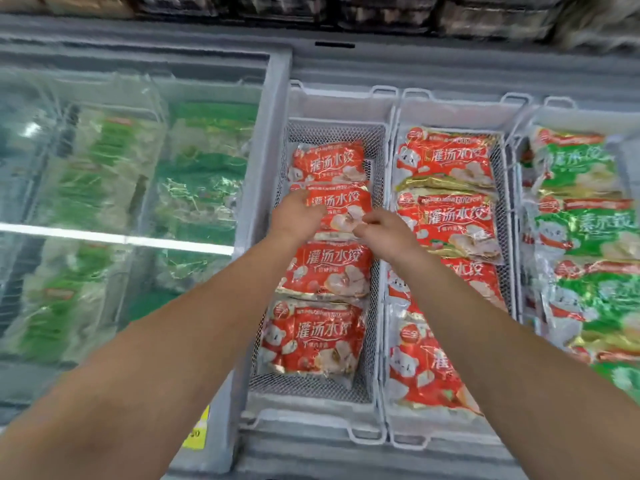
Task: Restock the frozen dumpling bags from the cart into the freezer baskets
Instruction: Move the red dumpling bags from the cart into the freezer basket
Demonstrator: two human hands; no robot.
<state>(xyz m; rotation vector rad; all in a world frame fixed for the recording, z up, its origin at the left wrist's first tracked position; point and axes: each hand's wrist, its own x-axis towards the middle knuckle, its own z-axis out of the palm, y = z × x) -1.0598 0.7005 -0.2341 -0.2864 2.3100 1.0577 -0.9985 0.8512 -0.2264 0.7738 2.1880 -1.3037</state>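
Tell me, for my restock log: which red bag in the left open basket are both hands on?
The second red bag from the far end; the other three lie untouched.

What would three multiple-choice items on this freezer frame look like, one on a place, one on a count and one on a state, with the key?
1. Which basket are both hands over?
A. the basket of green bags at the far right
B. the basket of red bags beside the glass lid
C. the section under the glass lid

2. How many red bags show in that basket?
A. two
B. four
C. seven

3. The glass lid on the left is
A. shut over green bags
B. lifted off
C. shattered

Key: 1 B, the left hand and right hand both lie on the second red bag in the mesh basket next to the glass lid. 2 B, four red bags lie there in a row from back to front. 3 A, green packs show through the pane and its reflections.
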